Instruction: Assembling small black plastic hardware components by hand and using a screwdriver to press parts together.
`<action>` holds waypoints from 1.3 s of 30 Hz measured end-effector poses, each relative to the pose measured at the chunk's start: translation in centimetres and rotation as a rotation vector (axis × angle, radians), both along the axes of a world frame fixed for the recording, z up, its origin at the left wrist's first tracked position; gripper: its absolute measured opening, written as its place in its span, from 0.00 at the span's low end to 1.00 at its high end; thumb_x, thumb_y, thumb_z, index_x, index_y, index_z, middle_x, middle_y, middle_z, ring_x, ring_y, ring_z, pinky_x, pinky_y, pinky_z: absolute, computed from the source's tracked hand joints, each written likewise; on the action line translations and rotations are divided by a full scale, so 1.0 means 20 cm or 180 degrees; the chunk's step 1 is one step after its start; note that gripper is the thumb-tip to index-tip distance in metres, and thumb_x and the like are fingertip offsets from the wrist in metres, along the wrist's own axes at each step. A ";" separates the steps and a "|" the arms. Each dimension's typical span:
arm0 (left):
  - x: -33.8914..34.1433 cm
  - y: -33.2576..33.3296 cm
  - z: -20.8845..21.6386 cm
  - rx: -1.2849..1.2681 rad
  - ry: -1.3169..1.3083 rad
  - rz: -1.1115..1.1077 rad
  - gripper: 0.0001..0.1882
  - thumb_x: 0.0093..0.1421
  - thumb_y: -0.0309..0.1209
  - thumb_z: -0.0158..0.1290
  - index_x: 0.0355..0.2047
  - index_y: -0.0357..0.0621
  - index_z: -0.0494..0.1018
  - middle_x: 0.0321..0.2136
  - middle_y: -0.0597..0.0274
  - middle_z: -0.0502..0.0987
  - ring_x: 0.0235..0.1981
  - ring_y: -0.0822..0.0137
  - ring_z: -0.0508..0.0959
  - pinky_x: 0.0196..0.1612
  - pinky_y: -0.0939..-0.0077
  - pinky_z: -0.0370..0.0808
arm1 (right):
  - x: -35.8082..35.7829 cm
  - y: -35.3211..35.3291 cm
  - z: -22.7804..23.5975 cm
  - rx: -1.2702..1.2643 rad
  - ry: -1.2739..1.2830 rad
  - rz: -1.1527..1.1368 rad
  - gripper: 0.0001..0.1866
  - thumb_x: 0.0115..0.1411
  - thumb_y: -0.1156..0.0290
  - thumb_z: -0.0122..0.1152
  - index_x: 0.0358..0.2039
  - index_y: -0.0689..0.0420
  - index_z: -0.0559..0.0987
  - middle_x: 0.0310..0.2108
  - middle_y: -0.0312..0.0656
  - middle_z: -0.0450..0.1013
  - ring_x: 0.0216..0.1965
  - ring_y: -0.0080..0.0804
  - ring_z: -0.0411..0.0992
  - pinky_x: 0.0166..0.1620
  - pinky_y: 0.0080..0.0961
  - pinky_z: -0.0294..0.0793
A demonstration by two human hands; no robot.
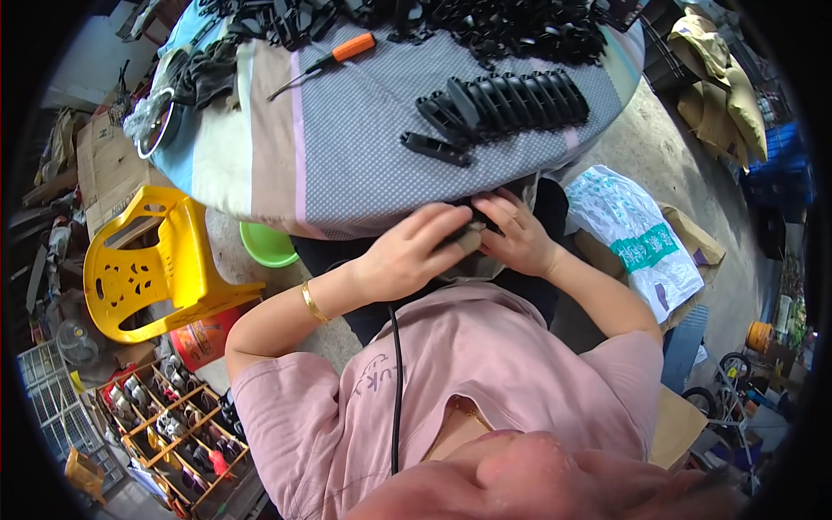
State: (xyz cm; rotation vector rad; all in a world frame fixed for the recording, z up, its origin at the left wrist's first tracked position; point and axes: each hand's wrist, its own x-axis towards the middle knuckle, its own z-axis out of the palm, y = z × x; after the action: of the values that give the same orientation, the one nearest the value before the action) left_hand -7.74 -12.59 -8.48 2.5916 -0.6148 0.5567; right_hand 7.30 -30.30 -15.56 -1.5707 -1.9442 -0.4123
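Observation:
Over my lap, just off the near edge of the cloth-covered table (364,147), my left hand (412,250) and my right hand (518,236) meet with curled fingers. Between them is a dark plastic piece (485,218), mostly hidden by the fingers, so its shape does not show. Both hands close on it from either side. On the table beyond, similar long black plastic parts (520,102) stand in a tight row. One loose black part (435,148) lies apart at the row's near left. An orange-handled screwdriver (354,47) rests farther left.
A heap of small black parts (520,30) covers the table's far side, with dark gloves (204,74) at left. Left of me are a yellow plastic chair (186,260), a green basin (267,245) and a shoe rack (173,425). A white plastic bag (637,234) lies right.

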 end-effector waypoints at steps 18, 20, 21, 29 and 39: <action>0.55 0.20 0.13 -0.0136 0.0525 0.0996 0.40 0.41 0.51 0.60 0.52 0.42 0.64 0.50 0.46 0.63 0.52 0.47 0.63 0.56 0.56 0.59 | 0.50 0.20 0.41 -0.0237 0.0861 -0.2134 0.32 0.42 0.48 0.67 0.43 0.57 0.75 0.49 0.50 0.66 0.49 0.50 0.65 0.51 0.38 0.65; 0.52 0.18 0.16 -0.0315 0.0735 0.0853 0.39 0.42 0.48 0.60 0.51 0.43 0.64 0.48 0.47 0.64 0.49 0.48 0.65 0.54 0.58 0.61 | 0.46 0.19 0.42 -0.0171 0.0896 -0.2036 0.32 0.39 0.48 0.69 0.40 0.58 0.77 0.48 0.50 0.66 0.48 0.49 0.66 0.50 0.38 0.66; 0.50 0.18 0.16 -0.0302 0.0695 0.0751 0.38 0.41 0.47 0.60 0.51 0.43 0.64 0.47 0.48 0.65 0.48 0.48 0.65 0.54 0.59 0.61 | 0.44 0.18 0.43 -0.0215 0.0874 -0.1959 0.32 0.39 0.49 0.69 0.40 0.58 0.77 0.48 0.50 0.66 0.48 0.49 0.66 0.50 0.38 0.66; 0.26 0.06 0.16 0.0275 0.0374 0.0283 0.35 0.37 0.41 0.62 0.48 0.48 0.67 0.49 0.49 0.64 0.50 0.53 0.67 0.54 0.53 0.61 | 0.17 0.00 0.46 -0.0480 0.1085 -0.1891 0.34 0.35 0.58 0.73 0.45 0.56 0.73 0.51 0.49 0.61 0.51 0.50 0.62 0.52 0.39 0.63; 0.16 -0.04 -0.12 0.2478 0.0184 -0.0710 0.22 0.54 0.37 0.44 0.51 0.54 0.64 0.51 0.60 0.65 0.54 0.58 0.64 0.59 0.52 0.55 | -0.15 -0.11 -0.06 -0.0089 0.2279 -0.1827 0.28 0.40 0.78 0.65 0.46 0.59 0.71 0.51 0.53 0.60 0.51 0.51 0.63 0.51 0.37 0.66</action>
State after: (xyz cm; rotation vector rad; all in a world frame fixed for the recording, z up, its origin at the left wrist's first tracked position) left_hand -4.48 -13.46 -10.87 3.1516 -1.2859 0.1763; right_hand 4.35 -32.59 -16.85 -1.9377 -0.9585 -0.0192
